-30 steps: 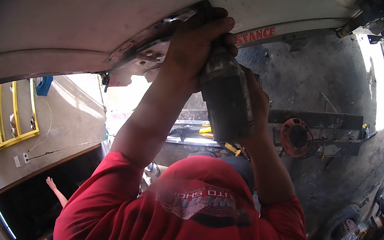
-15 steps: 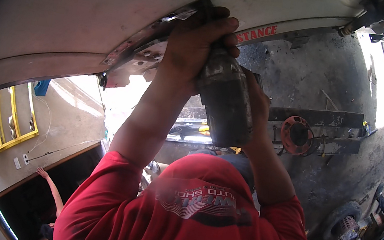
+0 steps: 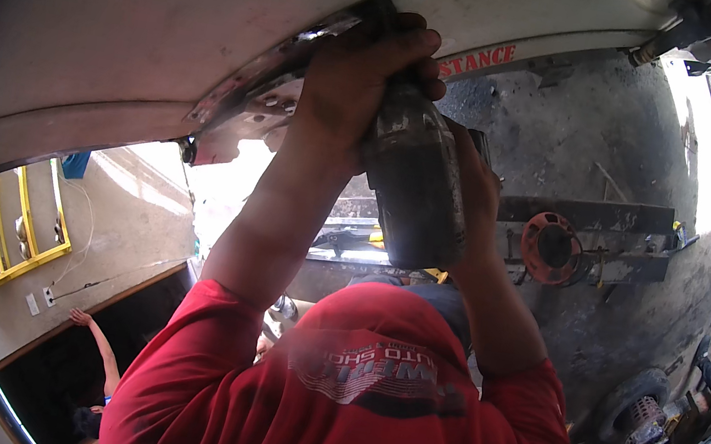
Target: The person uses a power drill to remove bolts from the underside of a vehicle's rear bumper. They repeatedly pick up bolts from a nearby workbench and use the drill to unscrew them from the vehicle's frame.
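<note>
Dark, grimy power tool (image 3: 412,189), held upright just above frame centre, its nose pushed up against a metal bracket (image 3: 253,104) bolted along the edge of the pale body panel (image 3: 127,19) that fills the upper left. Left hand (image 3: 363,84) wraps fully closed round the top of the tool, fingers curled over it and knuckles pressed into the panel edge. Right hand (image 3: 473,185) sits behind and to the right of the tool body, closed about its lower part; only the back of the hand shows, so whether a finger rests on a trigger I cannot tell. To do this well, my judgement: keep the tool square to the fastener, the top hand steadying the nose so it does not skate across the bracket, and squeeze in short bursts. Below, the person's red shirt (image 3: 345,406) fills the lower centre. Right of the hands, a dirty concrete floor (image 3: 631,126), a dark steel beam (image 3: 598,219) and an orange reel (image 3: 551,248) beside it; a tyre (image 3: 628,409) at lower right. At left, a yellow frame (image 3: 10,232) on a wall, and another person's raised arm (image 3: 98,349) at lower left. Hidden: the tool's tip and the fastener itself, covered by the left hand; the far right corner is blown out by daylight.
</note>
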A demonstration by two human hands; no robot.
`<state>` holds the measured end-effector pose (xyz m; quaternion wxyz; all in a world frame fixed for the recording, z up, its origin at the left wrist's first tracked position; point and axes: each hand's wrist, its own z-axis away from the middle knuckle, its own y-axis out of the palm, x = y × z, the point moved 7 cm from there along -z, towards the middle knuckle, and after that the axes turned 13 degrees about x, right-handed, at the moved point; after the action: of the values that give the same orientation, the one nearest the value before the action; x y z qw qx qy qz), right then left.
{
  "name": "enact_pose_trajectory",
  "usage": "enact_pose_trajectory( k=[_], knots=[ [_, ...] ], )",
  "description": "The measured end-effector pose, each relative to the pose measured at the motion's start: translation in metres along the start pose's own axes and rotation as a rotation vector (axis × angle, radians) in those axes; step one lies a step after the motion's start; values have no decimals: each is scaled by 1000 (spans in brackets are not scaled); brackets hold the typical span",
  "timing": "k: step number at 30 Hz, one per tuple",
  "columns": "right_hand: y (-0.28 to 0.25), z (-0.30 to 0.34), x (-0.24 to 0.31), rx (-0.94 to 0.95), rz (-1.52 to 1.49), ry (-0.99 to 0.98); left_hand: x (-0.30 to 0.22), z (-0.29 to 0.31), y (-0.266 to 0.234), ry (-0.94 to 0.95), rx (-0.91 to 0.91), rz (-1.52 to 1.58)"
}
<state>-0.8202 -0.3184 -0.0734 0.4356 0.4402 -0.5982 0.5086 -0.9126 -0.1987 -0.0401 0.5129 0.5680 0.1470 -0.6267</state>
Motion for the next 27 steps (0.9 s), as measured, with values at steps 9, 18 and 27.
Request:
enact_pose_trajectory(
  k=[9, 18, 27],
  knots=[
    [5, -8, -5, 23, -4, -22, -5, 2, 2, 2, -6, 4],
    [2, -6, -4, 17, -44, -162, 2, -1, -2, 21, 32, 42],
    [-10, 9, 13, -56, 155, -271, 9, 3, -6, 79, 165, 314]
  ],
)
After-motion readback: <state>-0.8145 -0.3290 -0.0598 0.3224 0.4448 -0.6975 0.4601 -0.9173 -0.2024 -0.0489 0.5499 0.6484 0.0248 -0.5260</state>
